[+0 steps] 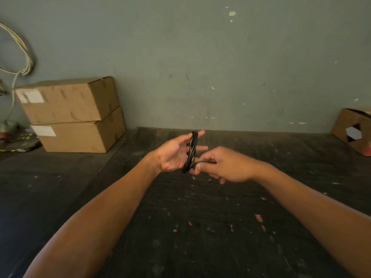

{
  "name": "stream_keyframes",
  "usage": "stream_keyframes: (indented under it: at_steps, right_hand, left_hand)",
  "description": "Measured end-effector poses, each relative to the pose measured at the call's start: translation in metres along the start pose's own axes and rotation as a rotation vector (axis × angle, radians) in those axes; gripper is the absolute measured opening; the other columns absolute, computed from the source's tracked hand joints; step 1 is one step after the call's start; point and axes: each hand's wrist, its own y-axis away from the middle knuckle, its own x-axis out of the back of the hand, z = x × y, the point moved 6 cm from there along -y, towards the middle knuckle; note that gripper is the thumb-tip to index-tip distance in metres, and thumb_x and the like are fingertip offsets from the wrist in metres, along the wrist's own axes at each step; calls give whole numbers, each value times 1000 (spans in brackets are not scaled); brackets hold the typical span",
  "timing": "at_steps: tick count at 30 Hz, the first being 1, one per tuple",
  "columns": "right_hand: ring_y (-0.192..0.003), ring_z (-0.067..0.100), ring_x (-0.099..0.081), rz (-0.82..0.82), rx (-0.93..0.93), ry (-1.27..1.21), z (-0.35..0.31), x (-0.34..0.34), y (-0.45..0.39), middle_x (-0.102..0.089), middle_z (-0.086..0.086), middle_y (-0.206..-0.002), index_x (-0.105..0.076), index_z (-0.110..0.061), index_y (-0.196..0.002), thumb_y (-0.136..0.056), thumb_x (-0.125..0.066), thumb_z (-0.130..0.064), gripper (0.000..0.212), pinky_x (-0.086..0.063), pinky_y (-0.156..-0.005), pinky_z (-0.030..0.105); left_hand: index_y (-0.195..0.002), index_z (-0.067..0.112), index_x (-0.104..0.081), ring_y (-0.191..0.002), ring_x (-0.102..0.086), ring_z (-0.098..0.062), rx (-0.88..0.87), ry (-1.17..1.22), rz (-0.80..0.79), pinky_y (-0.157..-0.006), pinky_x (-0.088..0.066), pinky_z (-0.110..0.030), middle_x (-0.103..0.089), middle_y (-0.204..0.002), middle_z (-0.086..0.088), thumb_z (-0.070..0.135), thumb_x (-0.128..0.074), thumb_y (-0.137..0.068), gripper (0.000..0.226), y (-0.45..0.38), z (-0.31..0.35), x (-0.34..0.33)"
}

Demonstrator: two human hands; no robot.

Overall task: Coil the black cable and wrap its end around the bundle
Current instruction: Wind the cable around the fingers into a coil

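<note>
The black cable [191,152] is wound in several loops around the spread fingers of my left hand [174,155], forming a narrow upright bundle above the dark table. My left palm faces right with the fingers stretched out, and the loops run from the fingertips down to the heel of the hand. My right hand [224,165] is just to the right of the bundle. It pinches the cable's loose end [206,162], which runs sideways from the bottom of the bundle into the closed fingers.
Two stacked cardboard boxes [74,113] stand at the back left against the grey-green wall. A smaller open box [353,130] sits at the far right. A pale cord [24,55] hangs on the wall at the left. The dark, scuffed table [190,227] spreads below my arms.
</note>
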Motion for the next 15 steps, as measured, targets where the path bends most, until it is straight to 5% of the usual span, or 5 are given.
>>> stream_keyframes:
  at_steps: [3, 5, 8, 11, 15]
  right_hand:
    - [-52, -3, -58, 82, 44, 169, -15, 36, -1, -68, -22, -67, -68, -30, -82, -94, -61, -33, 14, -43, -47, 11]
    - [-69, -1, -63, 134, 51, 285, -21, 56, -4, -72, -12, -85, -70, -27, -85, -91, -66, -34, 9, -43, -56, 13]
    - [-56, -9, -55, 203, 60, 391, -22, 76, -12, -60, -14, -64, -71, -22, -84, -84, -74, -32, 10, -36, -52, 10]
    - [-55, -8, -53, 220, 49, 408, -14, 89, -17, -59, -17, -64, -74, -17, -85, -82, -77, -30, 13, -34, -51, 9]
    - [-68, 11, -59, 235, 58, 330, 2, 96, -20, -67, -5, -73, -74, -18, -87, -81, -77, -30, 14, -43, -64, 28]
  left_hand:
    - [-146, 36, -45, -132, -48, -42, 53, -75, 3, -104, -27, -77, -47, -150, -13, 46, -33, -102, 47, 2, -17, 2]
    - [-144, 32, -46, -139, -38, -45, 94, -76, -15, -107, -21, -77, -48, -150, -11, 48, -39, -97, 51, 2, -26, -1]
    - [-135, 43, -54, -142, -35, -44, 118, -104, -115, -109, -20, -76, -50, -150, -6, 50, -40, -96, 42, 4, -36, -17]
    - [-133, 50, -55, -143, -34, -43, 132, -125, -202, -109, -22, -76, -46, -153, -6, 52, -36, -99, 39, 7, -41, -28]
    - [-137, 51, -50, -143, -35, -41, 135, -124, -286, -109, -23, -75, -44, -155, -6, 53, -35, -99, 41, 12, -39, -41]
